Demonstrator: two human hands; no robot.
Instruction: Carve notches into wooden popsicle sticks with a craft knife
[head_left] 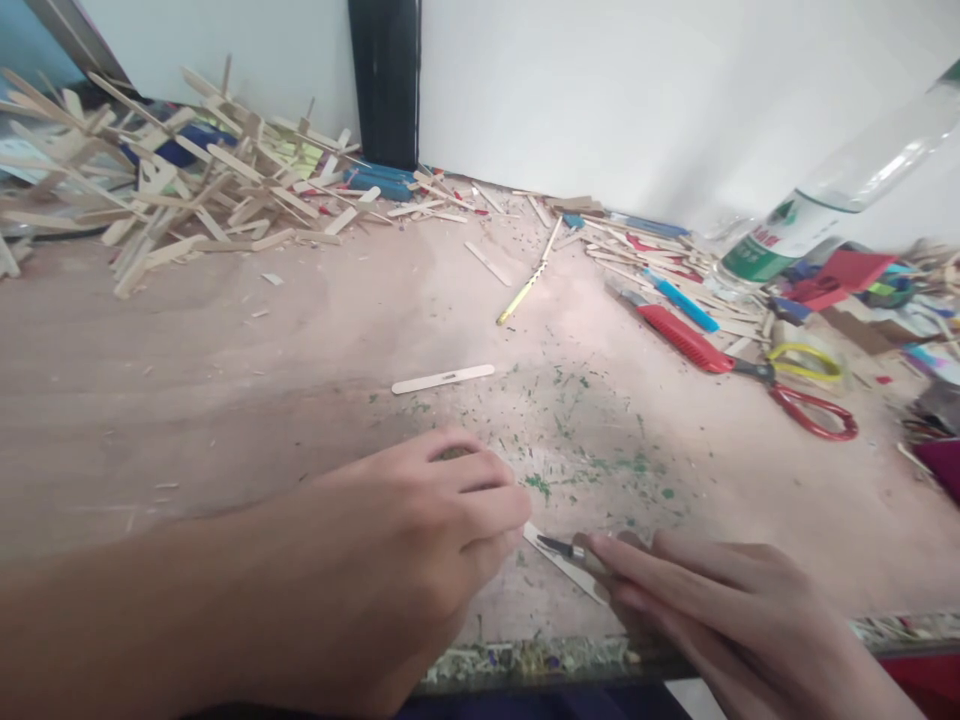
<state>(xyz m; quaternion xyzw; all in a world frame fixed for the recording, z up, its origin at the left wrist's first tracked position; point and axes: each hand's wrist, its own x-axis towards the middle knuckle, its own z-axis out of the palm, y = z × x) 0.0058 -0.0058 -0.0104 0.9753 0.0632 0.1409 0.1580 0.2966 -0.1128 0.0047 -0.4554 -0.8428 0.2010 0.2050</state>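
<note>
Pale flat wooden stick (pixel 564 566): slanting nearer rightward, left hand (pixel 442 520) pinching far end
Dark-bladed craft knife (pixel 559 547): right hand (pixel 712 595) gripping
Round-ended wooden stick (pixel 443 379): lying beyond

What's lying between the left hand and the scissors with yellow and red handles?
In the head view, scattered green bits lie on the tabletop between the left hand and the scissors.

A wooden tabletop (pixel 225 400) bears craft sticks (pixel 442 379), scissors (pixel 814 390), and apparently green shavings (pixel 600 465).
</note>
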